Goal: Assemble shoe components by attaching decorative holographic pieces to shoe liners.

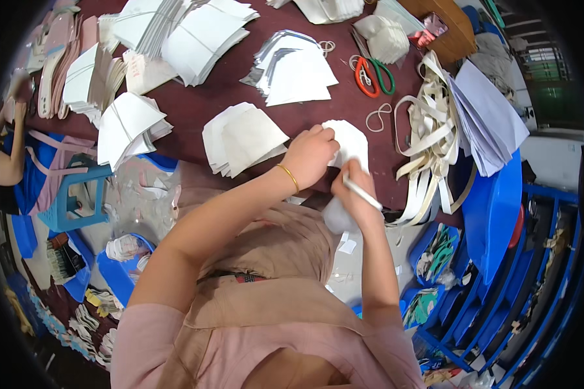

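My left hand (310, 155), a gold bangle at its wrist, has its fingers curled over the edge of a white rounded cut piece (350, 139) at the table's near edge. In my right hand (357, 194), slightly blurred, is a slim white pen (362, 194) slanting across the fingers, its tip hidden by the hand. Left of my hands lies a fanned stack of off-white cut pieces (243, 139). Beyond it, another fan of white pieces (295, 71) shows grey edges. Scissors with red and green handles (374, 78) rest on the dark red tabletop (194, 107).
Cream straps (428, 142) hang in a tangle over the table's right side, next to pale lilac sheets (486, 120). Tied white stacks (204, 39) fill the back left. A blue rack (499, 298) stands at the right, a blue stool (78, 194) at the left near another person's arm (13, 155).
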Demonstrator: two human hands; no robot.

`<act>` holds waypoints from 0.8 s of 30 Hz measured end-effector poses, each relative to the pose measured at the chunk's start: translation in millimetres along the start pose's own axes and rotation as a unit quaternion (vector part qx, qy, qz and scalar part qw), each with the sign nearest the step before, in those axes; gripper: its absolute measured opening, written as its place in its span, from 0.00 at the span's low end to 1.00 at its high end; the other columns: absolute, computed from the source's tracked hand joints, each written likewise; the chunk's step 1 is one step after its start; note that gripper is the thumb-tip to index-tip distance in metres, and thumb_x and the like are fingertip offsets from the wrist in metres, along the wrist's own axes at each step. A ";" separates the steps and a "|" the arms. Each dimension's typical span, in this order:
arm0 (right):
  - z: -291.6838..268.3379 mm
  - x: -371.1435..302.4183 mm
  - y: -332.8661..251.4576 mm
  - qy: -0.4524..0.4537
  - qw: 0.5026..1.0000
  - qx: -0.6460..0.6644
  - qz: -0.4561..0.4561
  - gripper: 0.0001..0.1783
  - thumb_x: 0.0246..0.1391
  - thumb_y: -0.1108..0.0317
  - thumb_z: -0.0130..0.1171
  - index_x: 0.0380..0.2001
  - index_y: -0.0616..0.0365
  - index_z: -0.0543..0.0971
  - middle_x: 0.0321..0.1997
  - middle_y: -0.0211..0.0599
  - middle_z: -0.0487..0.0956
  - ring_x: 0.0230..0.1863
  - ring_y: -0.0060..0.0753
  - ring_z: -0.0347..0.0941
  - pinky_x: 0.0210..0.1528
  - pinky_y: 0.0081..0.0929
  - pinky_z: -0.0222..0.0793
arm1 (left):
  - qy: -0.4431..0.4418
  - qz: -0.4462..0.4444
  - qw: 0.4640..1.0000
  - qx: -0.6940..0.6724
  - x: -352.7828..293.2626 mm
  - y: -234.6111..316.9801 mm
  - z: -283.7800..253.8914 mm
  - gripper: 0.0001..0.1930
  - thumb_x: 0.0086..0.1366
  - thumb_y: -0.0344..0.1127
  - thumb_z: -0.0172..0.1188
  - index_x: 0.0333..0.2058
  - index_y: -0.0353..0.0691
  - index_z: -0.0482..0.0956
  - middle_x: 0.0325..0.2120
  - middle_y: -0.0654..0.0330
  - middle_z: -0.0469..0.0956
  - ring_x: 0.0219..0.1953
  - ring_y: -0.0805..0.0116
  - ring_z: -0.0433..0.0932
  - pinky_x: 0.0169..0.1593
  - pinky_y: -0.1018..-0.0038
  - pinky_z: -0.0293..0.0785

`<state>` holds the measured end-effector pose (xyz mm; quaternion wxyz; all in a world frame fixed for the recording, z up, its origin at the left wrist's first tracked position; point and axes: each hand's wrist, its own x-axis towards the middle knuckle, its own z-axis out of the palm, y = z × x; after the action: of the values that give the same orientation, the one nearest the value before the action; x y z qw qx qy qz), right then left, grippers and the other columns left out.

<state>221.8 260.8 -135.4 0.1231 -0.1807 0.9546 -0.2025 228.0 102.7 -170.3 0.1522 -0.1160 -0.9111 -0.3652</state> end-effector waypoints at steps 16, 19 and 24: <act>9.6 -68.6 -57.8 -0.166 0.934 0.282 -0.146 0.13 0.49 0.71 0.62 0.24 0.58 0.66 0.21 0.36 0.68 0.21 0.30 0.62 0.24 0.28 0.60 | 0.070 -0.184 0.960 0.201 77.0 -91.5 -72.6 0.20 0.52 0.36 0.66 0.45 0.41 0.74 0.42 0.57 0.73 0.44 0.55 0.70 0.46 0.64 0.69; 17.0 -72.1 -61.6 -0.145 0.937 0.286 -0.140 0.13 0.49 0.70 0.62 0.24 0.58 0.65 0.21 0.38 0.67 0.21 0.36 0.63 0.24 0.30 0.61 | 0.081 -0.164 0.966 0.185 74.3 -88.9 -68.6 0.21 0.51 0.36 0.67 0.44 0.41 0.73 0.43 0.56 0.71 0.46 0.54 0.69 0.48 0.62 0.67; 14.1 -73.4 -59.1 -0.103 0.940 0.283 -0.159 0.10 0.49 0.73 0.62 0.28 0.60 0.69 0.30 0.39 0.72 0.27 0.36 0.68 0.30 0.29 0.65 | 0.201 0.063 0.959 0.192 68.4 -83.8 -61.2 0.15 0.54 0.34 0.65 0.40 0.39 0.73 0.37 0.59 0.73 0.43 0.57 0.71 0.45 0.66 0.68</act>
<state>309.9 234.5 -110.6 0.2329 -0.3077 0.7989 -0.4613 149.4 7.4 -156.3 0.3742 -0.0658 -0.9055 -0.1890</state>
